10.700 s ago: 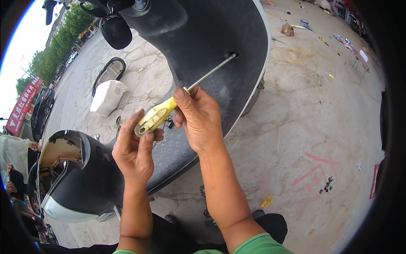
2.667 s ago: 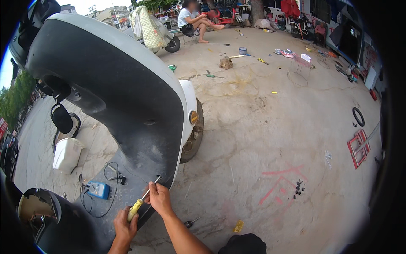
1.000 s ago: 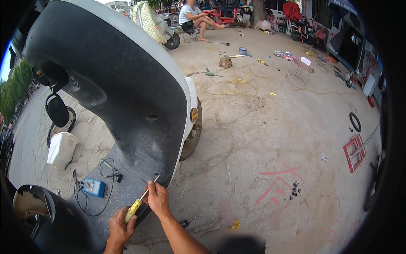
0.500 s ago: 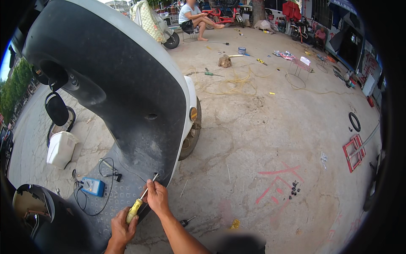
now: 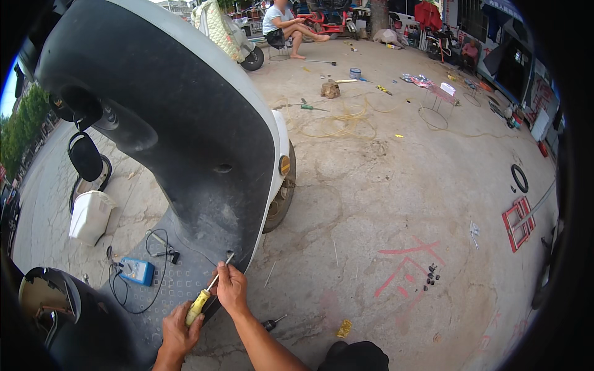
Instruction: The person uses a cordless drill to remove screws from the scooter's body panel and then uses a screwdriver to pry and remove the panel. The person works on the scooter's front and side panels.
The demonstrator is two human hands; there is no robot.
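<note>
A screwdriver [image 5: 198, 307] with a yellow handle slants up to the right, its metal shaft running toward the lower front panel of a dark scooter [image 5: 198, 117]. My left hand [image 5: 178, 328] is wrapped around the handle. Higher up, my right hand [image 5: 231, 289] pinches the shaft close to its tip. The tip reaches a small dark hole [image 5: 229, 254] low on the panel, beside the footboard [image 5: 167, 315]; whether it touches a screw there is too small to tell.
On the footboard lies a blue meter [image 5: 137, 271] with black leads. A white basket [image 5: 91, 217] stands beyond the scooter. A power-tool-like black object [image 5: 272, 323] lies near my right forearm. Farther off are a yellow hose [image 5: 346, 123], a red metal frame [image 5: 518, 224] and a seated person [image 5: 284, 28].
Both hands keep their grip on the screwdriver, nearly in place. The whole view has shifted very slightly, and a dark rounded shape at the lower edge shows more clearly.
</note>
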